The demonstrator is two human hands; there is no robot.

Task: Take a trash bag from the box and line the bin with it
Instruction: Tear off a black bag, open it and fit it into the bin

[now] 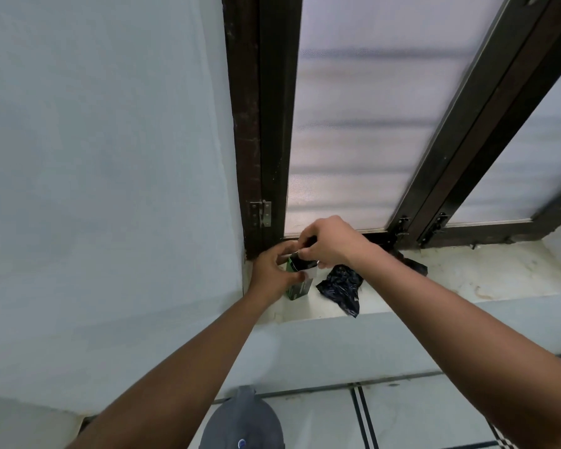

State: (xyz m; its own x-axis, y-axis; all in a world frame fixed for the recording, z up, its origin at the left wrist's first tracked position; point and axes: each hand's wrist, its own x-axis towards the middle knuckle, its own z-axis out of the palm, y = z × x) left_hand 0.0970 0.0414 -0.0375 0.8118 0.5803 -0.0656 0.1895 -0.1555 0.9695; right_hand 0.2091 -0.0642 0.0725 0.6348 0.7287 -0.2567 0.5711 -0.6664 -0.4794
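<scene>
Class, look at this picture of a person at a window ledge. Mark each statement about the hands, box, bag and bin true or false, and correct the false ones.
1. The left hand steadies the green box. True.
2. The box stands on the floor. False: it stands on the ledge.
3. The right hand is at the top of the box. True.
4. A crumpled dark bag lies left of the box. False: it lies to its right.
5. The grey bin stands on the ledge. False: it stands below, on the floor.
</scene>
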